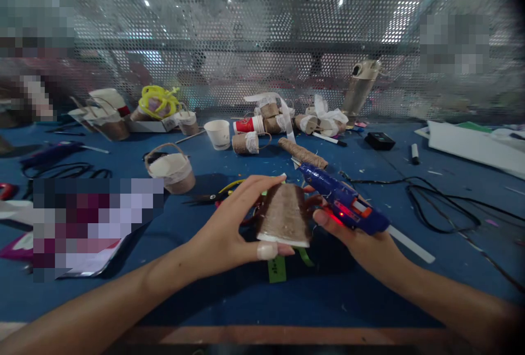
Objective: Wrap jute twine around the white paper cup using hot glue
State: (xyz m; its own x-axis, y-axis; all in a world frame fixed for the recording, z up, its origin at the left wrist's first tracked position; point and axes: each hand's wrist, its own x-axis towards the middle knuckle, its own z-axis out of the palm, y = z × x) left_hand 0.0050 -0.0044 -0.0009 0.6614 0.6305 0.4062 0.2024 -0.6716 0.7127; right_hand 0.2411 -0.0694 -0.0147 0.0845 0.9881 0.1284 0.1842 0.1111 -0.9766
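Note:
My left hand (246, 223) grips a paper cup (286, 215) wrapped in brown twine, tilted on its side, with a white rim edge towards me. Fingers lie over its far end and the thumb is at the rim. In my right hand (348, 234) is a blue hot glue gun (342, 196) with a glowing red light. Its nozzle points up and left, just beyond the cup. Under the cup a green tag (277, 269) shows in part. Scissors with black blades (203, 198) lie partly hidden behind my left hand.
A twine roll (303, 152) lies beyond the glue gun. Small twine-wrapped baskets (178, 174) and a white paper cup (217, 135) stand further back. Black cable (435, 218) loops across the right side. Another glue gun (53, 152) lies at left. A perforated metal screen (254, 43) closes the back.

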